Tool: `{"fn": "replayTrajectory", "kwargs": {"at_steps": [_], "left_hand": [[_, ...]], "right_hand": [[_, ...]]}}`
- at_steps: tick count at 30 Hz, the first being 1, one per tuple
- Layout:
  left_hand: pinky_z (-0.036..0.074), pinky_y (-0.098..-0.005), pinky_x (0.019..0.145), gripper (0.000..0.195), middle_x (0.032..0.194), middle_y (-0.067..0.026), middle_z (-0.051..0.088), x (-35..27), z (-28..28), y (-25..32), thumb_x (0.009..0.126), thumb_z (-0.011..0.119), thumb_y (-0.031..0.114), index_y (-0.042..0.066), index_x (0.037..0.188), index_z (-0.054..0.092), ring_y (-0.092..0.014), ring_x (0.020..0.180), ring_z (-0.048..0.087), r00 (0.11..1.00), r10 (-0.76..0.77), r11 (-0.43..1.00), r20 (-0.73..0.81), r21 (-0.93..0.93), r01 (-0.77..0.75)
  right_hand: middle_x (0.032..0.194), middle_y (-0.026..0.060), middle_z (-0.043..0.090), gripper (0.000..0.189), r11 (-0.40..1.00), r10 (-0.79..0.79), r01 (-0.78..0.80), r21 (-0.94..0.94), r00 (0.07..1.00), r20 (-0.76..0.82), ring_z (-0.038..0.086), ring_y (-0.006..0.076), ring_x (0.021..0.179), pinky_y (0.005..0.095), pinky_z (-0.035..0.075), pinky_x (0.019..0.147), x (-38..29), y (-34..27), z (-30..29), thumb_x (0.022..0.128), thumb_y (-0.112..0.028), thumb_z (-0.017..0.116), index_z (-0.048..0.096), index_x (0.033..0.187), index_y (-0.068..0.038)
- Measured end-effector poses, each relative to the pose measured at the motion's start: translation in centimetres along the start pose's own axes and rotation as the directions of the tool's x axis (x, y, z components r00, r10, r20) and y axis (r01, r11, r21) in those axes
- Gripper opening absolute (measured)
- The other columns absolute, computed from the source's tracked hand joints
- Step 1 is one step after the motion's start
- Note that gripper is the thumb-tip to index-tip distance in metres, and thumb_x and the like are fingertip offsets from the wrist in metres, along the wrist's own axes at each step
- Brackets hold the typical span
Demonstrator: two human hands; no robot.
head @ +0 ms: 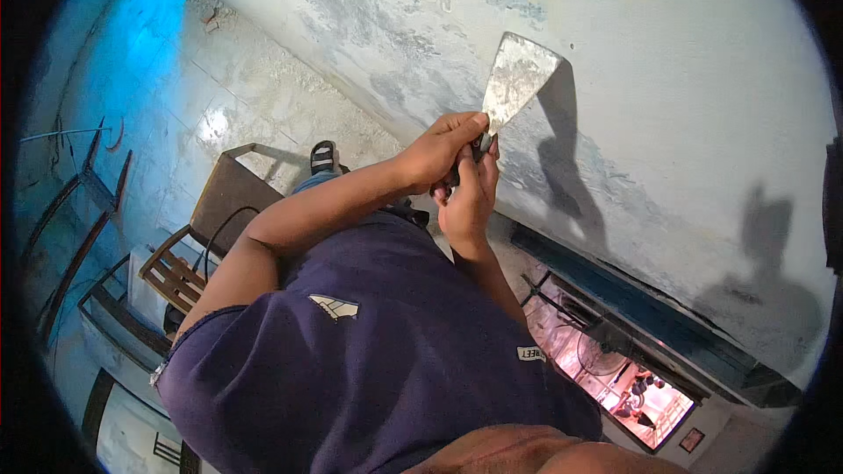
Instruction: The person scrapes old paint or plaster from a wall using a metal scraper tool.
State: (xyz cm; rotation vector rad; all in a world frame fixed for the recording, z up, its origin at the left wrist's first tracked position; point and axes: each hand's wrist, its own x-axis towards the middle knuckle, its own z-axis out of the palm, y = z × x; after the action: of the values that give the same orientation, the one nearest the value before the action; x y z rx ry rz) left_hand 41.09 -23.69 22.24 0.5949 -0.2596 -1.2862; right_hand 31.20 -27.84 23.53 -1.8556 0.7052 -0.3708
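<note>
A wide-bladed metal scraper, or putty knife, points up and away in front of the painted wall. Its blade is worn and smeared with pale residue. My left hand grips the dark handle near the blade, with the thumb at the blade's base. My right hand closes around the handle from the other side, its fingers beside those of my left hand. Much of the handle is hidden by the fingers. The wall bears grey, patchy marks, and shadows of the scraper and hands fall on it.
A chair with a brown panel and a slatted wooden piece stand to the left. Dark curved furniture legs lie beyond. A dark ledge runs along the wall's foot at right, near an opening showing a fan.
</note>
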Motion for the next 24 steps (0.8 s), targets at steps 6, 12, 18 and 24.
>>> {"fn": "replayTrajectory", "kwargs": {"at_steps": [6,12,18,24], "left_hand": [[0.047,-0.0203,0.044,0.045,0.074,-0.0048,0.062,-0.7,-0.3,0.9,0.102,0.034,0.039,0.003,0.092,0.059,-0.008,0.056,0.057,0.997,-0.054,0.995,0.05,0.083,0.05],[0.045,-0.0197,0.042,0.043,0.073,-0.0036,0.061,-0.8,-0.4,0.8,0.102,0.036,0.037,0.003,0.09,0.059,-0.007,0.054,0.054,1.0,0.009,0.993,0.023,0.116,-0.011],[0.042,-0.0205,0.046,0.04,0.069,-0.0004,0.057,-1.0,-0.2,0.8,0.103,0.038,0.035,0.005,0.088,0.059,-0.004,0.053,0.049,0.992,0.037,0.942,-0.117,0.335,0.005],[0.046,-0.023,0.052,0.041,0.069,-0.0017,0.058,-0.6,-0.1,0.5,0.103,0.038,0.036,0.003,0.088,0.058,-0.007,0.058,0.053,0.992,0.046,0.957,-0.121,0.289,-0.009]], "right_hand": [[0.069,0.003,0.046,0.033,0.72,0.203,-0.207,0.662,0.976,0.084,0.044,0.0102,0.043,0.0225,0.035,0.035,-0.1,-1.4,0.7,0.101,-0.038,0.038,0.044,0.11,-0.007],[0.073,0.0007,0.046,0.034,0.83,0.187,-0.174,0.529,0.982,0.03,0.043,0.0097,0.044,0.0246,0.032,0.034,0.4,-1.4,1.5,0.1,-0.044,0.038,0.044,0.107,-0.011],[0.065,-0.0016,0.048,0.037,0.662,0.282,-0.195,0.724,0.96,0.001,0.042,0.0102,0.042,0.0253,0.03,0.034,1.1,1.1,1.8,0.096,-0.05,0.045,0.051,0.098,-0.013],[0.07,-0.0009,0.049,0.034,0.789,0.041,0.018,0.615,0.996,-0.083,0.046,0.0083,0.047,0.0249,0.036,0.038,1.6,2.3,1.9,0.098,-0.045,0.044,0.048,0.103,-0.011]]}}
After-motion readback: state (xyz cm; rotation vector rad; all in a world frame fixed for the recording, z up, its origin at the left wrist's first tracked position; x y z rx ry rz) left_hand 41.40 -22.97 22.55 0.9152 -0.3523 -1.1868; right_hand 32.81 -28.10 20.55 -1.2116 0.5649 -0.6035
